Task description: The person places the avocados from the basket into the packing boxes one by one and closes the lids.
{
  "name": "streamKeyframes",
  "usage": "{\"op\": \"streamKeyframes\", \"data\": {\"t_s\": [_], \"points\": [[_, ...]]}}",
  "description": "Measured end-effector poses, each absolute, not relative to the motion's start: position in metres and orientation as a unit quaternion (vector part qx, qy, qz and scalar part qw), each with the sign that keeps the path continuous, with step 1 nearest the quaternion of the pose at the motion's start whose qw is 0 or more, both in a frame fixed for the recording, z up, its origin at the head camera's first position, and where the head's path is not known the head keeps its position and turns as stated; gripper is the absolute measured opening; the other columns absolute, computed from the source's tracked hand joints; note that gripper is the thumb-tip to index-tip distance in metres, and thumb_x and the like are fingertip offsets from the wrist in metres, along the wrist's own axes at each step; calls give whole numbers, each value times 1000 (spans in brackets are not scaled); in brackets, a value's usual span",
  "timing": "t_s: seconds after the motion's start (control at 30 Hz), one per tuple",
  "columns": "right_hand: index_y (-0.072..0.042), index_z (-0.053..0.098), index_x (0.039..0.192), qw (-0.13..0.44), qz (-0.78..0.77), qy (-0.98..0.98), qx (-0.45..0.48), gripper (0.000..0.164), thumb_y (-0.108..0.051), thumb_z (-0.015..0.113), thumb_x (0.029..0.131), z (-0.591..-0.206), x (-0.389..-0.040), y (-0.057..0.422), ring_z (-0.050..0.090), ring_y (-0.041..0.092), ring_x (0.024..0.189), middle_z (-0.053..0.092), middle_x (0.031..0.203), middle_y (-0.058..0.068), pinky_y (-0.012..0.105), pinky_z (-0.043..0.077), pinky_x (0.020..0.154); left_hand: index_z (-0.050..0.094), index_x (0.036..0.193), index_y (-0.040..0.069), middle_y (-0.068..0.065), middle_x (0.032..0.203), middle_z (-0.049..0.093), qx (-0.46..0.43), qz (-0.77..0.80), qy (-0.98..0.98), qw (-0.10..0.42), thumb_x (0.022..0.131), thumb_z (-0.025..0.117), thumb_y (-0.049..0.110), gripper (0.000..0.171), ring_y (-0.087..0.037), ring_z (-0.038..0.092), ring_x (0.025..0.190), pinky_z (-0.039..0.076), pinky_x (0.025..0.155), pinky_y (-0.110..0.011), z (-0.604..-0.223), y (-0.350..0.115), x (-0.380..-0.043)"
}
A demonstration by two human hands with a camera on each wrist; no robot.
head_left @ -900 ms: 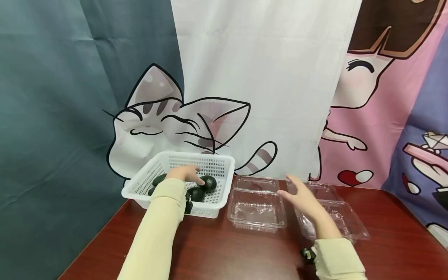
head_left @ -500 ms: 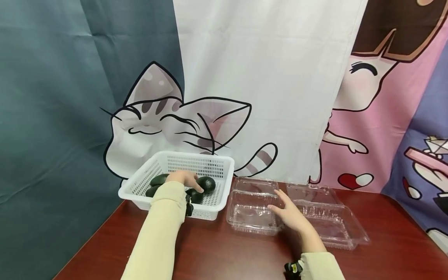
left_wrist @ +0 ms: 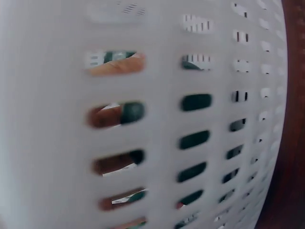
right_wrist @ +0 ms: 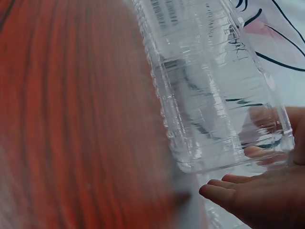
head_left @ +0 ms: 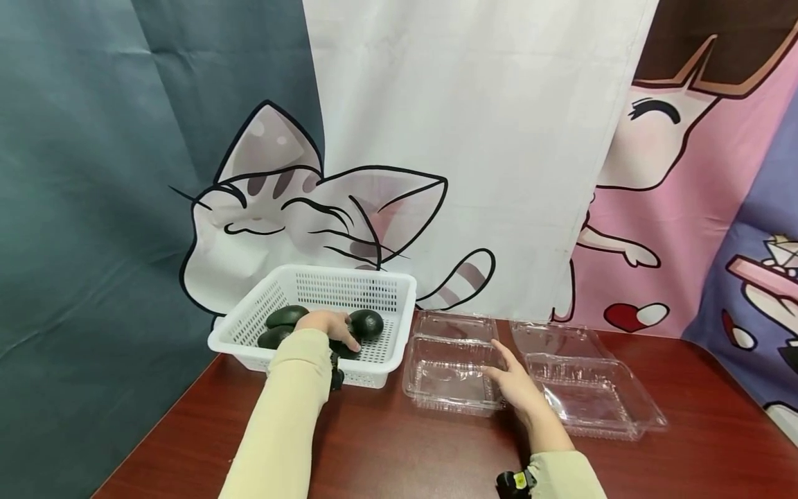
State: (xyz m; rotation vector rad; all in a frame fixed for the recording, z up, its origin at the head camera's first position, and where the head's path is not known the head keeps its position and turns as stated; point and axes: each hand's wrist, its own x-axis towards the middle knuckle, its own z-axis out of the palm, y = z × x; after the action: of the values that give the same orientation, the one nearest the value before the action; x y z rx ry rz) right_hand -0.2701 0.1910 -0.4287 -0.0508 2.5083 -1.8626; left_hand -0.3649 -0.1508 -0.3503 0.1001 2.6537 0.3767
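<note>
1. At left on the table (head_left: 411,443), a white basket (head_left: 369,373) holds dark green avocados (head_left: 366,324).
2. To its right, a clear container (head_left: 449,378) sits beside the right hand (head_left: 516,381), fingers spread loose.
3. A near avocado (head_left: 346,352) lies beneath the left hand (head_left: 321,322); whether its fingers grasp cannot be told.

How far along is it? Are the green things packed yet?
Done: the left box and right box stand open, nothing green inside. Under way: the left hand is over a green thing in the basket; any grip is hidden. The right hand is at the left box's edge. Remaining: probably all the packing; every green thing I see is in the basket.
</note>
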Motion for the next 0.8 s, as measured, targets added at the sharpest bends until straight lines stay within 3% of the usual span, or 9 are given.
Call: {"op": "streamKeyframes", "data": {"t_s": [0.13,0.43,0.8], "points": [[1,24,143,-4,-639,769,-5,65,3,50,84,-433,-271,192,9,46,134,11,147,31,55,10,106,39,141,13,-17,143,35,29,137,965,222,74,75,41,81,-39,34,127,38,93,-50,-356,-151,-364],[3,30,141,-26,-653,757,4,63,10,45,80,-434,-271,191,22,36,132,25,145,26,47,21,104,50,133,15,-18,136,43,27,100,976,193,69,79,41,75,-37,41,122,41,91,-48,-359,-152,-360],[4,31,140,-33,-645,763,11,60,9,44,81,-433,-271,193,22,37,132,28,143,28,48,22,103,52,130,16,-14,134,46,39,107,973,201,70,79,38,70,-34,43,120,41,91,-47,-356,-153,-357]]}}
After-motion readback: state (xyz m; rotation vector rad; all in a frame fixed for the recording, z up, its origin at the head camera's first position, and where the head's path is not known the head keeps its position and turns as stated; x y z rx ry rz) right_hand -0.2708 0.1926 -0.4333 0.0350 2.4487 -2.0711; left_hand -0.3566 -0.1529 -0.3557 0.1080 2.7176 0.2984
